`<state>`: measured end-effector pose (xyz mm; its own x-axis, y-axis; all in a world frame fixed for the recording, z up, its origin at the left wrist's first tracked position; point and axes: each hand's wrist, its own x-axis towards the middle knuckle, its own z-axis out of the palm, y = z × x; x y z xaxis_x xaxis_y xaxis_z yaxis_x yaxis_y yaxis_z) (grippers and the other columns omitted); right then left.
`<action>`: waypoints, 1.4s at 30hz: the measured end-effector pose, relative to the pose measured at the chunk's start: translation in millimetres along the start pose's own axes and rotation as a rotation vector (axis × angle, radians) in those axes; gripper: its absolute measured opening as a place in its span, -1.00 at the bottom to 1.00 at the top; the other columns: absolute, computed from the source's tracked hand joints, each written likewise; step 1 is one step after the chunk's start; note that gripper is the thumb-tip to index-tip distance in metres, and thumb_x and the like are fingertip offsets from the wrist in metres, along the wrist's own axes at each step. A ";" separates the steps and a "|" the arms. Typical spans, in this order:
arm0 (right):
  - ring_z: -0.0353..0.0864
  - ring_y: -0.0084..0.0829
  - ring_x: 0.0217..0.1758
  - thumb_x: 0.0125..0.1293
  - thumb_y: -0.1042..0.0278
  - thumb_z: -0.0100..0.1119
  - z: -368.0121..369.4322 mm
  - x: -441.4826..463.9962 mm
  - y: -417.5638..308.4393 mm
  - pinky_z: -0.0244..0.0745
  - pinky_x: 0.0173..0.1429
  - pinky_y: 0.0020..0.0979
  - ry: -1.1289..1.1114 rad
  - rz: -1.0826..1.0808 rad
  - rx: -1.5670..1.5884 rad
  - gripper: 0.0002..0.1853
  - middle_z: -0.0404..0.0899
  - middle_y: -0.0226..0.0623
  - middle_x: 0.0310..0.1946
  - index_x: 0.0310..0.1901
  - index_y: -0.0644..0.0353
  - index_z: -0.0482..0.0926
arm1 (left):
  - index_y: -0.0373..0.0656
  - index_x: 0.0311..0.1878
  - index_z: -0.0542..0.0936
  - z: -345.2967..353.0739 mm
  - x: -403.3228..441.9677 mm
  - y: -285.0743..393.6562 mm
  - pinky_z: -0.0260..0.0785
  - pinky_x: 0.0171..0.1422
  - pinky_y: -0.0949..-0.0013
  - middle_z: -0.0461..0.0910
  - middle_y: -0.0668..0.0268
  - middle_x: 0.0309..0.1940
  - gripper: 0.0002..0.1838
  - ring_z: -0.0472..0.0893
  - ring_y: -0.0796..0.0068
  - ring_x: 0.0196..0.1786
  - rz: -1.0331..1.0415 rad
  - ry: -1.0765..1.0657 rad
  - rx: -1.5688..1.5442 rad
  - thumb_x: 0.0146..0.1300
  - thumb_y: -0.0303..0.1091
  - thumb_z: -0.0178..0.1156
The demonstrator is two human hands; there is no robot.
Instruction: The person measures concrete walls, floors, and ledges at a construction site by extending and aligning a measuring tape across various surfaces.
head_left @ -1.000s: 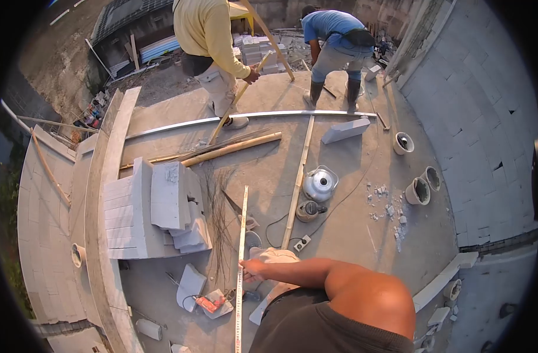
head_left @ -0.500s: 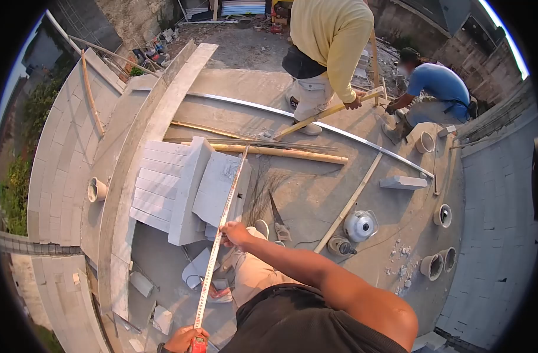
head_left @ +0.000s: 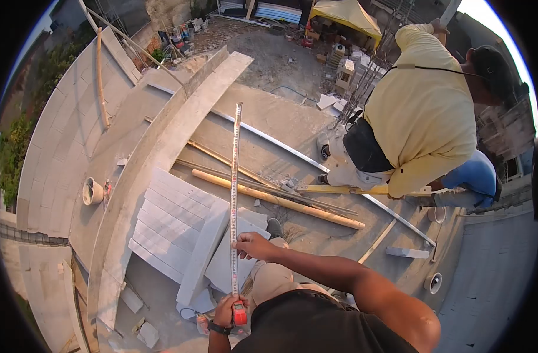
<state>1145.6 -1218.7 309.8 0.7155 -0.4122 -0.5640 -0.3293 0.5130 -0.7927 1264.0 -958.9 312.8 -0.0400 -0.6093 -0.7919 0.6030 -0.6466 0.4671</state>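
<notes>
A white tape blade [head_left: 234, 194] stands extended from a red tape measure [head_left: 239, 313], reaching up past the bamboo poles. My left hand [head_left: 226, 310], with a dark watch on its wrist, is wrapped round the tape measure's case. Higher up, my right hand [head_left: 249, 245] pinches the blade from its right side. Beneath and left of the blade lies a stack of pale blocks [head_left: 175, 220], with a larger slab [head_left: 204, 253] leaning along its right end.
A co-worker in a yellow shirt [head_left: 425, 106] bends at the right, near a yellow bar [head_left: 363, 190]. Another person in blue [head_left: 472, 179] is behind. Bamboo poles [head_left: 281, 201] and a long metal strip [head_left: 269, 138] cross the floor. A low concrete wall [head_left: 163, 135] runs along the left.
The tape measure and both my hands have shifted right, and the blade now stands nearly upright. The yellow-shirted co-worker has bent over, closer to the right. The view has turned.
</notes>
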 end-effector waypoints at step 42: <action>0.60 -0.35 -0.44 0.38 0.32 -0.05 -640.1 273.7 -138.3 0.55 -0.46 -0.30 1.621 0.303 1.468 -0.75 0.57 -0.18 -0.34 -0.05 0.29 0.46 | -0.31 -0.41 0.67 346.1 586.6 946.4 0.46 -0.29 0.46 0.71 0.25 -0.47 -0.74 0.63 0.58 -0.42 -0.156 -0.405 1.835 0.19 -0.26 0.26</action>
<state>992.7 -1884.5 117.0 -0.4875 0.0758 -0.8698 0.8194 0.3838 -0.4258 1535.5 -2087.2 426.4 -0.3287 -0.3847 -0.8626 -0.8981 -0.1553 0.4115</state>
